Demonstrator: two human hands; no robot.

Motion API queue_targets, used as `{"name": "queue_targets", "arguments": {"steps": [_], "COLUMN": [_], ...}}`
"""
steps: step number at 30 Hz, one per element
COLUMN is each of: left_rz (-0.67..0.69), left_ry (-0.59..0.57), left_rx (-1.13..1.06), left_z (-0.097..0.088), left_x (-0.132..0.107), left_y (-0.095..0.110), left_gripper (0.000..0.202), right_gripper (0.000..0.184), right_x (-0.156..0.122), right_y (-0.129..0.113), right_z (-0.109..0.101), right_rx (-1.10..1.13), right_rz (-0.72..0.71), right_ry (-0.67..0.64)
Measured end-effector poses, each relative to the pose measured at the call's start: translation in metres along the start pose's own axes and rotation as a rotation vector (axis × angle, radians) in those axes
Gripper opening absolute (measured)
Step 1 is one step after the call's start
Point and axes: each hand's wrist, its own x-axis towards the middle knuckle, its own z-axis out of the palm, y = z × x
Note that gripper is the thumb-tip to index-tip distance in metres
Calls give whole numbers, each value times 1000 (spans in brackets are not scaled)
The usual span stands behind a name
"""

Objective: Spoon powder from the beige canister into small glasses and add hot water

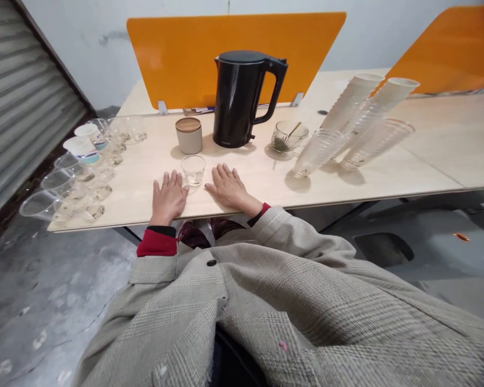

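Observation:
My left hand point(168, 198) and my right hand point(227, 186) lie flat on the pale wooden table point(266, 177), palms down, fingers spread, holding nothing. Between them stands a small clear plastic cup point(193, 170), apart from both hands. Behind it sit a beige canister with a wooden lid point(189, 135) and a black electric kettle point(241, 98), lid shut and handle to the right. A glass bowl point(288, 137) with dark tea leaves and a spoon stands right of the kettle.
Several clear and paper cups point(77, 172) crowd the table's left end. Tilted stacks of paper cups point(363, 102) and clear cups point(318, 152) stand at the right. An orange divider point(185, 59) runs behind the kettle. A roller shutter point(20, 102) is at the left.

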Motion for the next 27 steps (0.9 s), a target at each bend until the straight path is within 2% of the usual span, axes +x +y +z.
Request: {"name": "queue_targets", "arguments": {"steps": [11,27], "left_rz": [-11,-18], "left_ry": [-7,-9], "left_rx": [-22,-17], "left_z": [-2,-3], "left_x": [-1,-1], "left_y": [1,2], "left_gripper": [72,71], "right_gripper": [79,75], "right_x": [-5,-3], "right_y": [-8,-4], "right_z": [-10,-2], "right_rx": [15,4], "right_rz": [24,10], "right_ry": [-43,-5]}}
